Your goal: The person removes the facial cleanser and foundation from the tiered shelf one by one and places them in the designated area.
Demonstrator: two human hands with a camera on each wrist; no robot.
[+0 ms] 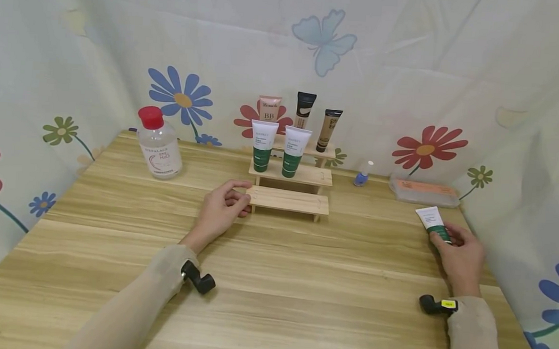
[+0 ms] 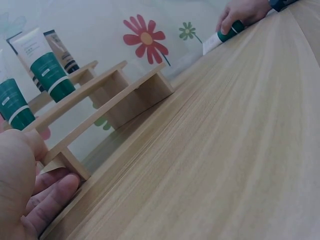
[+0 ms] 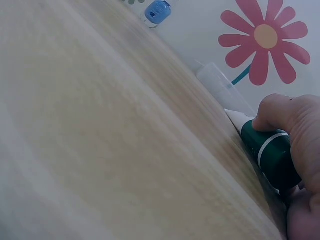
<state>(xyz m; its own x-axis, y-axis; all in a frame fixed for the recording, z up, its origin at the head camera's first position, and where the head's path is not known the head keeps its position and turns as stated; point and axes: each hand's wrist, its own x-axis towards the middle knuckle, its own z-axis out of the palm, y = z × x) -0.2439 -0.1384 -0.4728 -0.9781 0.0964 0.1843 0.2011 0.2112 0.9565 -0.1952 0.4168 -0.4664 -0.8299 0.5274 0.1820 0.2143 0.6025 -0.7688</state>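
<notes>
Beige sleeves [image 1: 133, 288] foremost, the left hand [image 1: 219, 207] pinches the tiered wooden rack [image 1: 287, 200], seemingly to steady it, while the right hand [image 1: 464, 256], well right of it, grips a white-and-green squeeze tube [image 1: 433, 220].

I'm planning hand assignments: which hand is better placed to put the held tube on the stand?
Likely the right hand: it grips the white-and-green tube, while the left hand holds the left end of the wooden stand.
</notes>
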